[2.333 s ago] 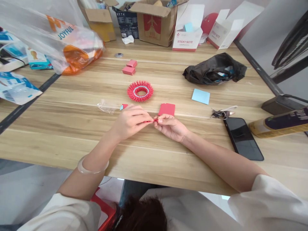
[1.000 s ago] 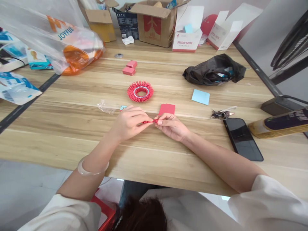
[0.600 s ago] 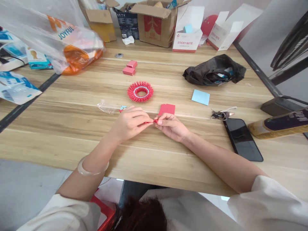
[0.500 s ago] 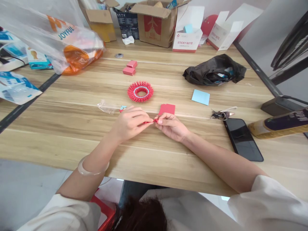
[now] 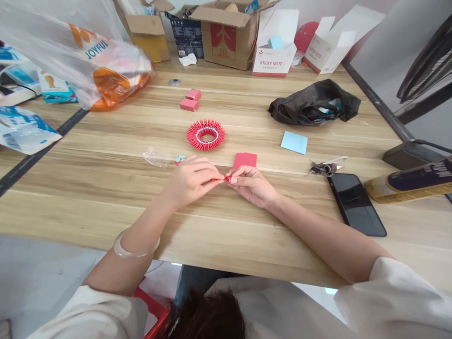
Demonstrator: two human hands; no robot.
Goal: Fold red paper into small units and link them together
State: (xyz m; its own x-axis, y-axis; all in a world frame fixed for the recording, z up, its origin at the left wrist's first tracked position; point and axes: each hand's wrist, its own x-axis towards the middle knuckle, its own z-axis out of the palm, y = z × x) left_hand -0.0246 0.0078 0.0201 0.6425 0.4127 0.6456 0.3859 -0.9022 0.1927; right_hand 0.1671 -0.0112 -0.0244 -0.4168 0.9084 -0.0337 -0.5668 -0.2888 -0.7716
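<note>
Between my two hands is a small folded red paper (image 5: 228, 179). My left hand (image 5: 193, 180) pinches its left end, and my right hand (image 5: 251, 184) pinches the right end between thumb and fingers. Just behind my right hand lie flat red paper sheets (image 5: 245, 160). A round ring of red folded pieces with a pale blue inner band (image 5: 205, 135) rests farther back. Small blue and red folded pieces (image 5: 180, 159) sit behind my left hand, partly hidden by it. Two red paper stacks (image 5: 189, 104) lie beyond the ring.
A blue note pad (image 5: 294, 142), keys (image 5: 323, 168), a phone (image 5: 357, 205) and a bottle (image 5: 411, 181) are at the right. Behind them lies a black bag (image 5: 316, 103). Clear plastic (image 5: 155, 157) is at the left; cardboard boxes (image 5: 229, 40) line the back.
</note>
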